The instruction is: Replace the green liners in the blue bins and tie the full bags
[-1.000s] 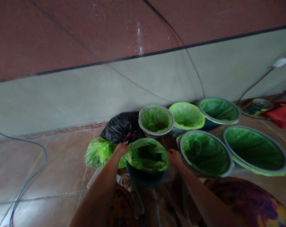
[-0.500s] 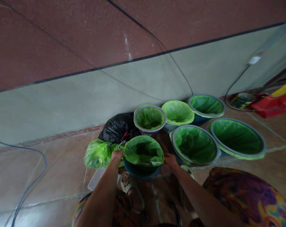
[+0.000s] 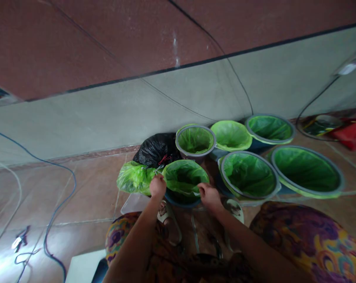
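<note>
While pinching green bin liner (image 3: 182,186): with left hand (image 3: 158,186) and right hand (image 3: 210,197) — seemingly fitting it
Blue bin (image 3: 182,201) below fingers (image 3: 202,186): probably calls for folding liner over

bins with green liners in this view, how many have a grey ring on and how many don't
Grey ring on: 4 (back left bin, back right bin, front middle bin, front right bin)
No ring showing: 2 (back middle bin, front left bin)
Total: 6 bins
</note>
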